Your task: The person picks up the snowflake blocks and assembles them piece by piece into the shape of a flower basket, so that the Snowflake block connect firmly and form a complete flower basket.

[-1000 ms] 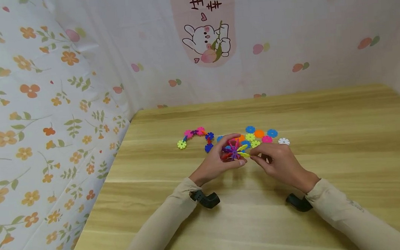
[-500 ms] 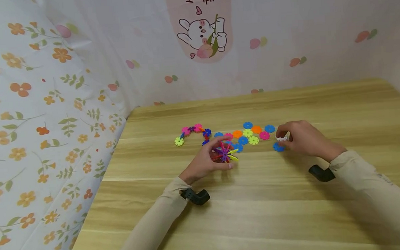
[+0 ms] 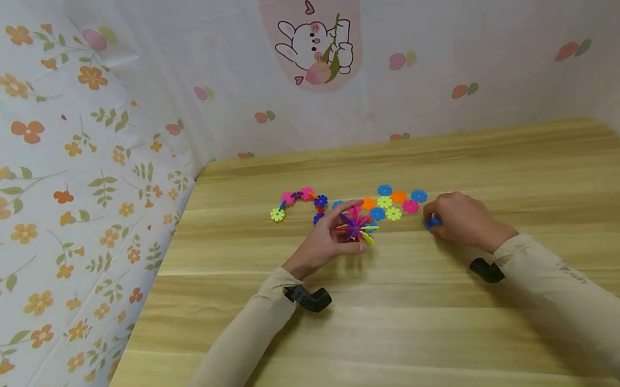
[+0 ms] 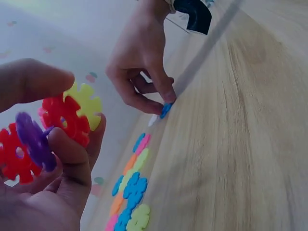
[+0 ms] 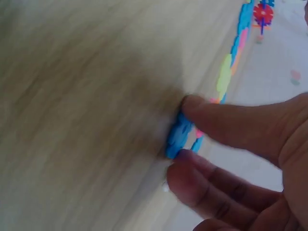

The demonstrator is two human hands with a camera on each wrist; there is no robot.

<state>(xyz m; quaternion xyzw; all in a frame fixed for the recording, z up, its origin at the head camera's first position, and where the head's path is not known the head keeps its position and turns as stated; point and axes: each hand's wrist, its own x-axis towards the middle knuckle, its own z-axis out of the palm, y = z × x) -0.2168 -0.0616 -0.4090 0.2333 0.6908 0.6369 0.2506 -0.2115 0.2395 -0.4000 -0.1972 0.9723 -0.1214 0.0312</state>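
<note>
Right hand's fingers [image 5: 192, 185] now on blue disc [image 5: 178, 136] instead of white disc [image 4: 153, 120]

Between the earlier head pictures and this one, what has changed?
The right hand has left the cluster of discs and moved rightward, by way of the white disc, and now pinches a blue disc. The left hand still holds the cluster of discs; the chain and the other loose discs look unmoved.
</note>
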